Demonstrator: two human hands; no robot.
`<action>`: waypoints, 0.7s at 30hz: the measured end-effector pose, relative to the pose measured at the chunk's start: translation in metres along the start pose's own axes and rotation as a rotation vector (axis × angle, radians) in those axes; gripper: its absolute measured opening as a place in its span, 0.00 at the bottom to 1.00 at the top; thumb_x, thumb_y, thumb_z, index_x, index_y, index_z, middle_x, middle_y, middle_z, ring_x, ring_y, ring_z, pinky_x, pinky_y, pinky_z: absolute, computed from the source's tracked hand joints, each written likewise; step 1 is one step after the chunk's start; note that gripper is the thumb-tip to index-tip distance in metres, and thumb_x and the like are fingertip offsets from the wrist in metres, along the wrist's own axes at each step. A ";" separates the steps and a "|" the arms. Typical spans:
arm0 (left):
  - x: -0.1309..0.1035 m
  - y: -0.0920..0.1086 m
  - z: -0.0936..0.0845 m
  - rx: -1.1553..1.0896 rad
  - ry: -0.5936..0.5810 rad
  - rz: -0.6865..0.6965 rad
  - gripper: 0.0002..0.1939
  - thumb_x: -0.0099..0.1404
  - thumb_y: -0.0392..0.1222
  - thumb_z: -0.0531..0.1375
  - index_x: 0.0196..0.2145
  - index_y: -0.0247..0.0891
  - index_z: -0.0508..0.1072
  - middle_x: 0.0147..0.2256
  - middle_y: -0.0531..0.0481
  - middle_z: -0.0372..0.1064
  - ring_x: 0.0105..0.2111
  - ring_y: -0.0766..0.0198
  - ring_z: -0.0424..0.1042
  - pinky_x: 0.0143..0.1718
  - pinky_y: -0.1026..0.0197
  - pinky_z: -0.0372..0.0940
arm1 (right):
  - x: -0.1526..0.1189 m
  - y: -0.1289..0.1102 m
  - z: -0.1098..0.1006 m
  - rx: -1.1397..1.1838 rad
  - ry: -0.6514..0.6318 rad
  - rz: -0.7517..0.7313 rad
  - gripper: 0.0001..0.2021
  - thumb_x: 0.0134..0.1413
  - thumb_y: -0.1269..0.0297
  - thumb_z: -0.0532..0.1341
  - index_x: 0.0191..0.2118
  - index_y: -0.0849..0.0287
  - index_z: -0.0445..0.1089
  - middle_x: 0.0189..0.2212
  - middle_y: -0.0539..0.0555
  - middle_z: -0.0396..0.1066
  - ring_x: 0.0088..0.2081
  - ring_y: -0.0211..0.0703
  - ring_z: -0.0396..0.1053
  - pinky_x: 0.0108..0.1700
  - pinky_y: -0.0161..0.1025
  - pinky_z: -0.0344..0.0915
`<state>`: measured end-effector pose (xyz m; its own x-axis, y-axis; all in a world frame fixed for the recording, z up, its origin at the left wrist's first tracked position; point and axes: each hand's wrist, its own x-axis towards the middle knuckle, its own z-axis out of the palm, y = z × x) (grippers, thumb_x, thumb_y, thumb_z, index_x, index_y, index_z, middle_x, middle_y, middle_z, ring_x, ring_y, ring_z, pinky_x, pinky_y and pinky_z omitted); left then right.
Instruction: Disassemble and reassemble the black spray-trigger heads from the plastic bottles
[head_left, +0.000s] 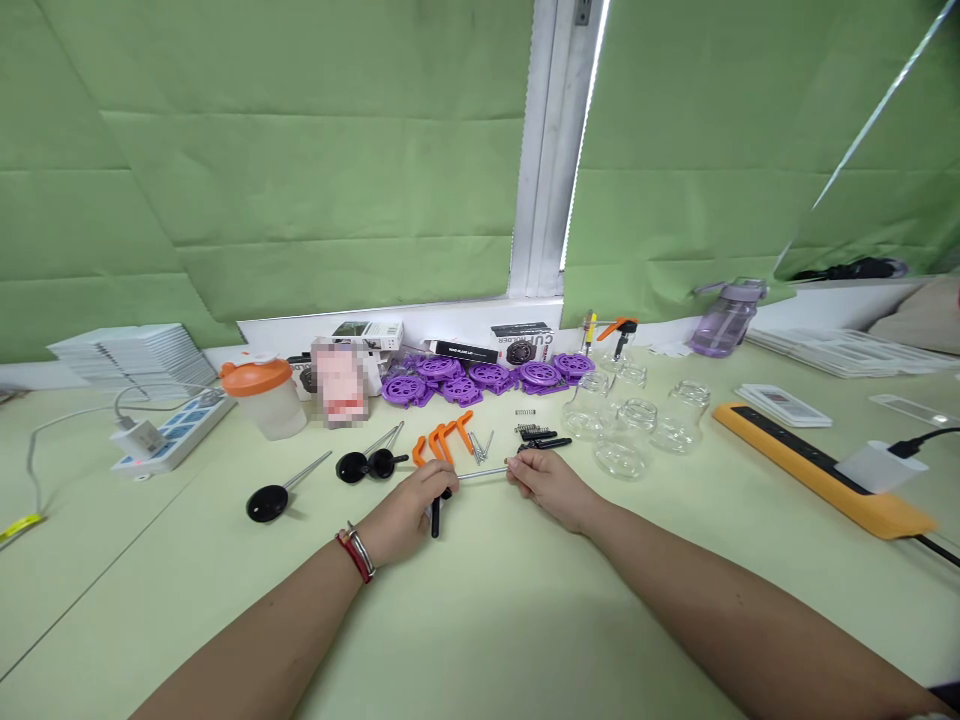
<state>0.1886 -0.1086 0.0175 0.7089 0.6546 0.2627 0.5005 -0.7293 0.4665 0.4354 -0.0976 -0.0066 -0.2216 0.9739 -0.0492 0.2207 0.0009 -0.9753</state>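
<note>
My left hand [409, 515] is closed around a black plastic part [436, 515], mostly hidden by the fingers. A thin metal rod [482, 473] runs from it to my right hand [551, 488], whose thumb and fingers pinch the rod's far end. Just beyond the hands lie orange levers [439, 442], loose screws [480, 448], small springs [529, 428] and slim black parts [551, 443]. Left of my left hand, a black disc-ended rod [268, 503] rests apart from a few similar black pieces [360, 467].
Several clear glass jars [621, 452] stand at right, before a yellow power strip [817, 470]. Purple plastic discs [491, 377] and boxes [525, 345] line the back. An orange-lidded cup [266, 400] and white power strip [180, 435] are at left; a purple bottle [724, 322] stands back right.
</note>
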 end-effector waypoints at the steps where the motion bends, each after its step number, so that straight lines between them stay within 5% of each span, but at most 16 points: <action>1: 0.000 0.000 0.000 -0.001 0.001 0.000 0.34 0.37 0.17 0.44 0.41 0.40 0.62 0.47 0.47 0.58 0.49 0.61 0.59 0.51 0.57 0.59 | 0.000 0.000 0.000 0.002 0.005 0.007 0.19 0.53 0.48 0.54 0.26 0.61 0.64 0.16 0.46 0.56 0.20 0.32 0.51 0.24 0.33 0.48; 11: 0.000 0.001 0.001 -0.006 0.013 0.001 0.33 0.37 0.18 0.44 0.41 0.40 0.62 0.47 0.46 0.59 0.49 0.60 0.60 0.50 0.56 0.60 | 0.000 -0.001 0.002 0.151 -0.009 -0.068 0.14 0.43 0.55 0.63 0.33 0.58 0.63 0.24 0.47 0.58 0.24 0.33 0.55 0.26 0.33 0.54; 21: 0.000 0.002 0.000 -0.004 0.009 -0.004 0.33 0.37 0.18 0.44 0.40 0.40 0.62 0.47 0.47 0.59 0.48 0.60 0.60 0.49 0.58 0.59 | 0.000 0.001 0.000 0.027 -0.007 -0.038 0.17 0.51 0.49 0.56 0.27 0.60 0.64 0.18 0.46 0.58 0.21 0.33 0.52 0.26 0.33 0.50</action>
<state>0.1897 -0.1099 0.0187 0.7026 0.6592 0.2681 0.5014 -0.7259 0.4708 0.4354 -0.0977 -0.0073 -0.2360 0.9717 -0.0136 0.1866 0.0316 -0.9819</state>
